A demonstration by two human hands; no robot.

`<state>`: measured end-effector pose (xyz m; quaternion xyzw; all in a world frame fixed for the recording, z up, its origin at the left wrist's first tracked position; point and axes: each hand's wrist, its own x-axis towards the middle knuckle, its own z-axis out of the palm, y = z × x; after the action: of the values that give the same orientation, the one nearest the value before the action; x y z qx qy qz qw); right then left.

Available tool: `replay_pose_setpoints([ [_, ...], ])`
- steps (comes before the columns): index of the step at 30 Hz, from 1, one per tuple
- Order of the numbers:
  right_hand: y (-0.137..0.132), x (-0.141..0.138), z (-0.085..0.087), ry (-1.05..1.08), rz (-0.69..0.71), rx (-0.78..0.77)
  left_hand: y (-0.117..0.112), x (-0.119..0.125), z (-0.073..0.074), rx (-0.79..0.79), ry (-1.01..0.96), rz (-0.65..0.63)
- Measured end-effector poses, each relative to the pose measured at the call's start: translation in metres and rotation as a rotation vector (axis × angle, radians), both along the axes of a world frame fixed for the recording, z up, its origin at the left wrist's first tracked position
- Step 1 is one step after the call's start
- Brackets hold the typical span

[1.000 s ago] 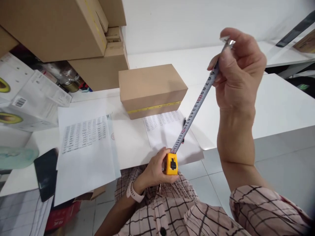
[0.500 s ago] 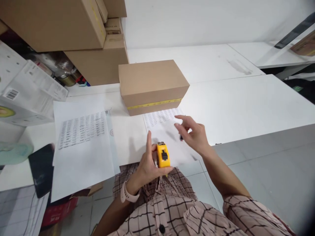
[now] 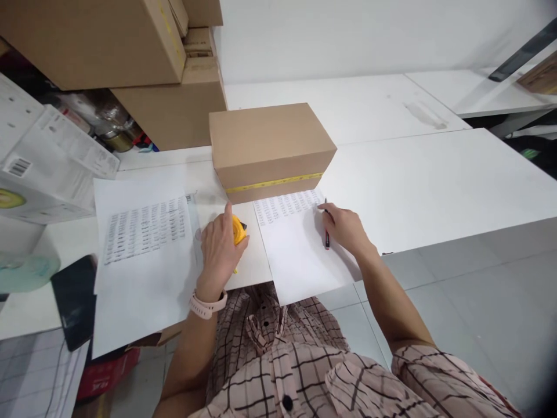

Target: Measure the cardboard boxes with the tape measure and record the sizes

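My left hand (image 3: 220,247) is closed around a yellow tape measure (image 3: 238,230) at the table's front part, left of a printed sheet (image 3: 296,255). Part of the tape measure is hidden by my fingers. On that sheet, my right hand (image 3: 346,228) has its thumb and fingertips closed at a dark pen (image 3: 327,239) with red on it. The pen's lower end shows beside the hand, and its thin tip sticks out above. Just behind the sheet stands a closed cardboard box (image 3: 274,139) with yellow tape along its lower front.
More printed sheets (image 3: 148,290) lie to the left, beside a dark phone-like slab (image 3: 76,302). Large cardboard boxes (image 3: 169,116) are stacked at the back left. A white carton (image 3: 47,157) stands at the far left. The white tabletop (image 3: 426,180) stretches to the right.
My left hand has carried the tape measure leftward and forward, from over the sheet's near edge to the tabletop. My right hand has come down onto the pen on the sheet.
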<state>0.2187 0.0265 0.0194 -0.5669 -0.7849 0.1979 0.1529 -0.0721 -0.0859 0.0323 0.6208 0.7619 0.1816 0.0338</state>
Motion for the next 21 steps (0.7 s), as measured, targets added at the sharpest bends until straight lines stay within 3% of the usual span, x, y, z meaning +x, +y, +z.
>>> replay_pose_setpoints([
  [4, -0.009, 0.008, 0.021, 0.763, 0.026, -0.236, -0.009, 0.03, -0.018, 0.227, -0.023, -0.167],
  [7, -0.017, -0.003, 0.03, 1.021, 0.112, -0.362, -0.017, 0.059, -0.035, 0.202, -0.087, -0.439],
  [9, -0.02, -0.021, 0.03, 1.062, 0.126, -0.373, -0.019, 0.074, -0.043, 0.102, -0.051, -0.539],
  [15, -0.01, -0.085, -0.001, 1.046, 0.025, -0.41, -0.018, 0.085, -0.048, -0.029, 0.069, -0.536],
  [19, 0.001, -0.1, -0.021, 1.066, 0.067, -0.521, -0.018, 0.084, -0.045, -0.038, 0.071, -0.513],
  [21, 0.002, -0.099, -0.028, 1.039, 0.054, -0.475, -0.019, 0.084, -0.045, -0.037, 0.065, -0.503],
])
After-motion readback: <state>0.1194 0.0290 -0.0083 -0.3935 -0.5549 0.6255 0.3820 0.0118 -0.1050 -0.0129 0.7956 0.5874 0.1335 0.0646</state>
